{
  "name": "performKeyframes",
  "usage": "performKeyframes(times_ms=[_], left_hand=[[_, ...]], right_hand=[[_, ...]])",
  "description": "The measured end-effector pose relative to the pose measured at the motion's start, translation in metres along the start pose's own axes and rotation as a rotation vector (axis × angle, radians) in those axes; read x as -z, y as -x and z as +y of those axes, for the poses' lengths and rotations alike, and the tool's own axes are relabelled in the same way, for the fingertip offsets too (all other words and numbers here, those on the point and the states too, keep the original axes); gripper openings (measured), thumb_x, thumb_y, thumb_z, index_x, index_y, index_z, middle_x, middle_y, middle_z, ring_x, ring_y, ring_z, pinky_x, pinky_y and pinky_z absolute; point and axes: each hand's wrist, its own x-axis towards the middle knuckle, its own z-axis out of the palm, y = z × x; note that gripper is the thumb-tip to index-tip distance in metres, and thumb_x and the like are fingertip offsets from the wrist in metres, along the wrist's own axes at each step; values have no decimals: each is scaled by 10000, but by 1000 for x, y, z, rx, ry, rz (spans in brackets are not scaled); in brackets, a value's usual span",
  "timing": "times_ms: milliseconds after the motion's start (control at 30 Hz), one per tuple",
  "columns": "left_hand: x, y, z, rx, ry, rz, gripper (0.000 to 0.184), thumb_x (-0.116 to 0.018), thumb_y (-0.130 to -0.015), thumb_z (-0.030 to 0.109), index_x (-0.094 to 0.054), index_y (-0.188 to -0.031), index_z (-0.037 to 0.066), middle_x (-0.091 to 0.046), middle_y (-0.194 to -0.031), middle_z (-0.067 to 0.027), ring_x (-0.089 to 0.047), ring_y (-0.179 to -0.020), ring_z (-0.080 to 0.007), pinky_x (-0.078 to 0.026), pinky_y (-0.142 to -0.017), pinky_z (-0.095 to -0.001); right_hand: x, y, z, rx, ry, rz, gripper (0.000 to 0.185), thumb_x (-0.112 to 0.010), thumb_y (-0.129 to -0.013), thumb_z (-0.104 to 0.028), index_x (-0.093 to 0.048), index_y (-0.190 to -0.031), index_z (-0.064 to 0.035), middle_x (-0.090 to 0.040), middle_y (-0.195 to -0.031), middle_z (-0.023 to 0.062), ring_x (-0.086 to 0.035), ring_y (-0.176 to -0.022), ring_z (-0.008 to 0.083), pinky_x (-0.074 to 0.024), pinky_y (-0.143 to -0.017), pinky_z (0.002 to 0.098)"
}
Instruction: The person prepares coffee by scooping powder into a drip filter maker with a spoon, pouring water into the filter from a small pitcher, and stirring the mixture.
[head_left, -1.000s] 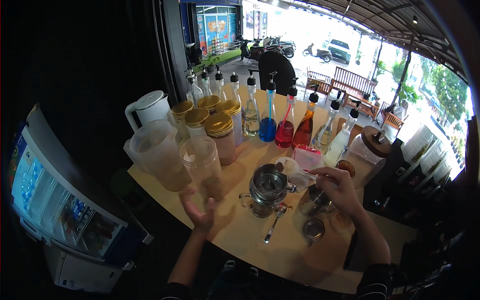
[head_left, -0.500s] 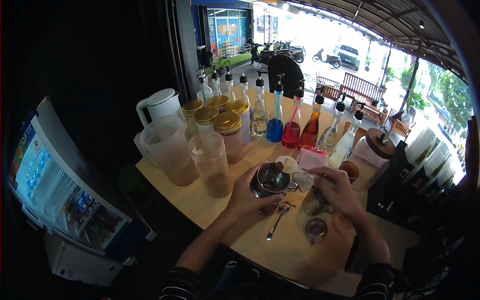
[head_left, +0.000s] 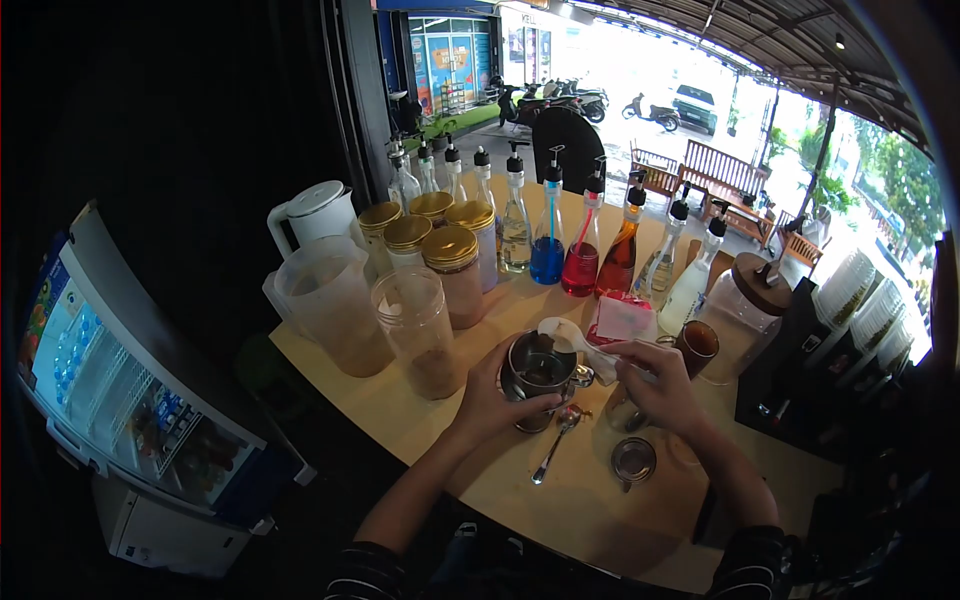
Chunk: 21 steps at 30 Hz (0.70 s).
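Your metal cup (head_left: 543, 372) sits midway between the worktop's (head_left: 500, 475) far and near edges, your left hand's (head_left: 492, 402) fingers curled around it. Your right hand (head_left: 655, 385) pinches the white scoop (head_left: 563, 334) at its rim; how much is in, or left, is too dark to tell. A second ago, your left hand was off the cup, by the clear jar (head_left: 412, 322).

Two hands (head_left: 488, 402), five gold-lidded jars (head_left: 460, 288)
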Motion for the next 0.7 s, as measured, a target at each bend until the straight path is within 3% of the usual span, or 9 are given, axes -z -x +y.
performKeyframes(times_ms=[200,367,700], left_hand=[[0,2,-3,85,54,-16,906,-900,-576,246,-449,-1321,-5,-573,-1234,-126,-546,-1164,-213,-411,-1015,-357],[-2,3,-11,3,17,23,861,-896,-586,290,-483,-1280,-10,-608,-1167,-143,-596,-1100,-233,-460,-968,-359],[-3,3,-13,19,22,14,864,-891,-592,299,-479,-1288,-3,-603,-1185,-149,-595,-1108,-237,-463,-972,-366]], right_hand=[[5,5,-7,-6,16,-9,249,-539,-874,-29,-638,-1099,10,-643,-852,123,-604,-728,139,-486,-699,285],[13,13,-12,-10,38,-20,251,-532,-871,-19,-638,-1096,13,-659,-883,129,-630,-766,149,-500,-732,281],[0,21,-14,276,153,-43,299,-544,-863,40,-614,-1148,-15,-516,-740,103,-510,-628,211,-433,-602,330]])
